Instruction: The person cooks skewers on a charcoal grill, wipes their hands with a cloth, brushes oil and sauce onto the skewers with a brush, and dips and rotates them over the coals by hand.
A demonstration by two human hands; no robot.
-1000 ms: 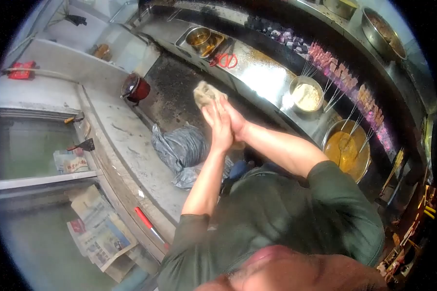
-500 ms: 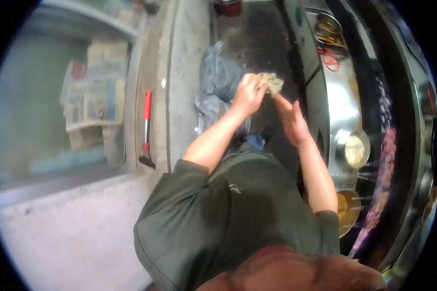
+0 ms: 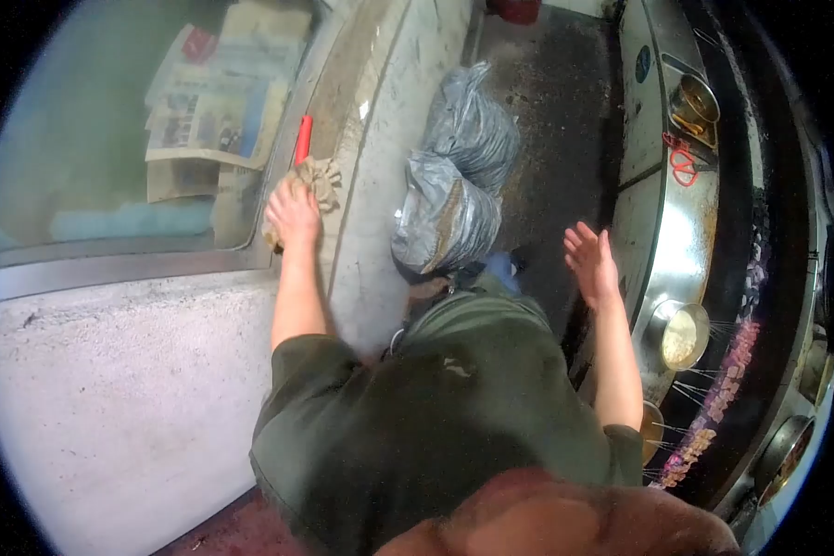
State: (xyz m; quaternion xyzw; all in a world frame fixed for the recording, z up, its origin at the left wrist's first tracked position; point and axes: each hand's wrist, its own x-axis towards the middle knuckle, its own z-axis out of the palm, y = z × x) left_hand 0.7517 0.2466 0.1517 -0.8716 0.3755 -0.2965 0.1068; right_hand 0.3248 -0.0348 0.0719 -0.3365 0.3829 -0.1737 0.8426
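Observation:
My left hand (image 3: pixel 293 218) lies over a crumpled beige cloth (image 3: pixel 322 183) on the ledge beside the window, its fingers pressed onto the cloth. Just beyond the cloth, the red handle of a tool (image 3: pixel 303 139) sticks out; the rest of that tool is hidden. On the other side of my body, my right hand (image 3: pixel 591 264) is raised over the dark floor near the metal counter (image 3: pixel 684 218), fingers apart and holding nothing.
Grey plastic sacks (image 3: pixel 449 213) stand on the floor between my arms. Newspapers (image 3: pixel 218 111) lie behind the window. Along the right are red-handled scissors (image 3: pixel 683 165), a bowl of pale food (image 3: pixel 681 335) and skewers over coals (image 3: pixel 727 380).
My hands were together at the cloth, then parted. My left hand has carried the cloth left and down onto the ledge. The view has turned towards the window.

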